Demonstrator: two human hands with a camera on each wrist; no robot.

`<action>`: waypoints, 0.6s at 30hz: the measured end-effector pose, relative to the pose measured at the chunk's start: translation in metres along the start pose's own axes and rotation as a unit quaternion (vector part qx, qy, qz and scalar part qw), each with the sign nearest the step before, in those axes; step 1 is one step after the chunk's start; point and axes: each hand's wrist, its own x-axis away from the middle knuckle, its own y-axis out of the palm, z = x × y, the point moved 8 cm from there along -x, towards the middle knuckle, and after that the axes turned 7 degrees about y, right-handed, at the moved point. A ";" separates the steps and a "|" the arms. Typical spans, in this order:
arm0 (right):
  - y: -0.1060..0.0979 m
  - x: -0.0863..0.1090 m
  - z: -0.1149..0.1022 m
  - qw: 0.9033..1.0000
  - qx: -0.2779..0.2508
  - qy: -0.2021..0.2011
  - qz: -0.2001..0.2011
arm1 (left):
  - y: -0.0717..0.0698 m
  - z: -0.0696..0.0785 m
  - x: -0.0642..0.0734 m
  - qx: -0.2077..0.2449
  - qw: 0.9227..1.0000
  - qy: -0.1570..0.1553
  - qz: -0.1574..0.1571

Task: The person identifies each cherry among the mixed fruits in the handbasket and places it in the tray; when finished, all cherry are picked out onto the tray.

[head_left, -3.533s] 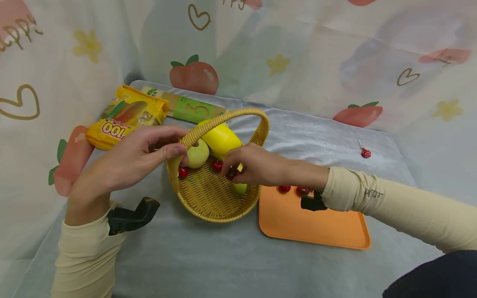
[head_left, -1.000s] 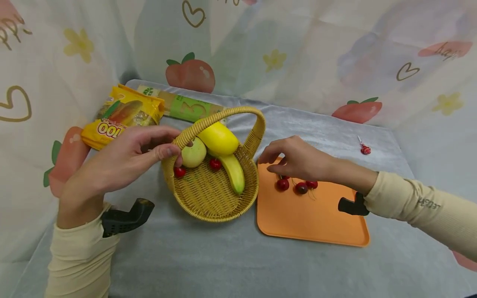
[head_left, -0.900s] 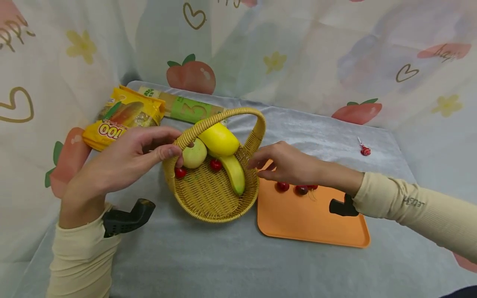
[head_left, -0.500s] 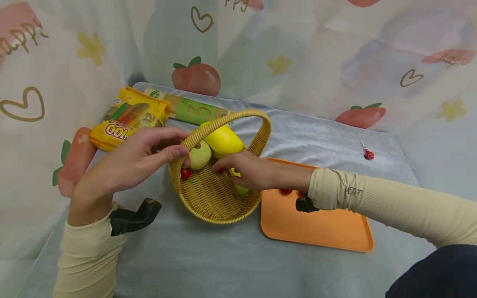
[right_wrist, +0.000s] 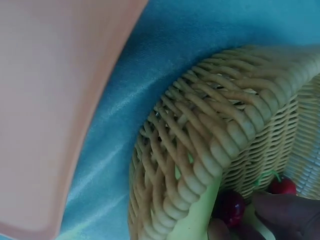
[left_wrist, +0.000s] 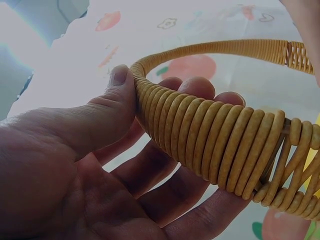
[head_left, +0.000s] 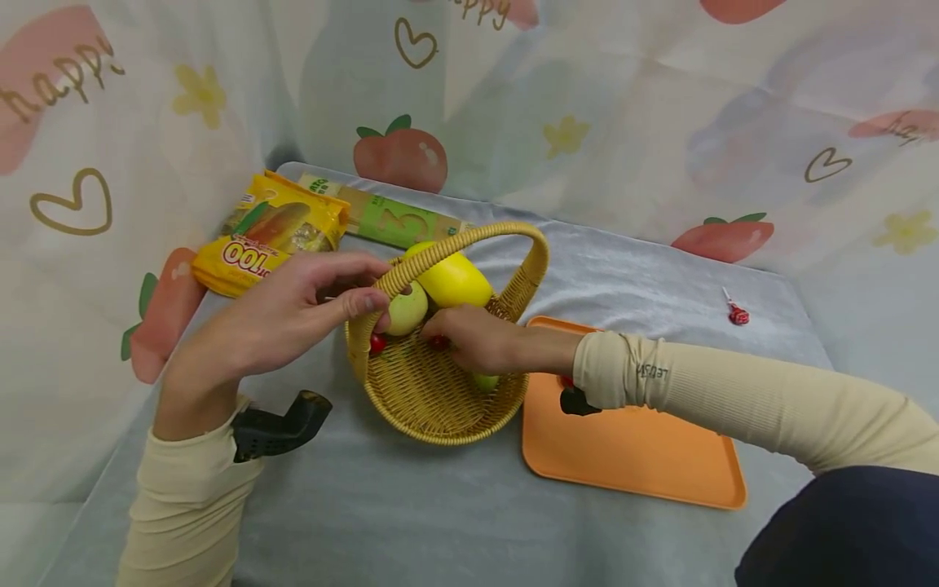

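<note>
Fingers and thumb of my left hand (head_left: 293, 314) grip the wound handle (left_wrist: 210, 137) of the yellow wicker basket (head_left: 440, 424). My right hand (head_left: 477, 338) reaches down inside the basket, its curled fingertips round a dark red cherry (right_wrist: 230, 207). Another red cherry (head_left: 377, 343) with a green stem lies by the basket's left wall. A pale green round fruit (head_left: 407, 311) and a large yellow fruit (head_left: 455, 281) sit at the back. A banana (right_wrist: 197, 215) lies under the right hand, only its green tip showing in the head view.
An orange tray (head_left: 631, 456) lies right of the basket, its cherries mostly hidden by the right sleeve. Behind the left hand is a yellow snack bag (head_left: 271, 228); a long green-banded package (head_left: 392, 220) lies at the back. A red-wrapped lollipop (head_left: 738, 314) lies far right.
My right hand has moved left from above the tray into the basket and closed round a cherry. The left hand keeps its grip on the handle. The head view has shifted slightly.
</note>
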 end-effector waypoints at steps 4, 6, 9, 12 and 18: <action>0.000 0.000 -0.002 1.000 0.013 -0.010 0.004 | 0.000 0.000 -0.001 -0.002 1.000 0.000 0.000; 0.001 -0.001 -0.002 1.000 0.014 -0.012 0.004 | 0.000 0.000 -0.001 -0.003 1.000 -0.001 0.001; 0.002 -0.002 -0.002 1.000 0.011 -0.011 -0.002 | 0.001 0.000 -0.001 -0.002 1.000 0.001 0.004; 0.006 -0.004 -0.002 1.000 0.005 -0.007 -0.016 | 0.001 0.000 -0.001 0.001 1.000 0.004 0.004; 0.012 -0.004 -0.002 0.999 0.009 -0.004 -0.032 | 0.001 0.000 0.000 0.004 1.000 0.002 0.003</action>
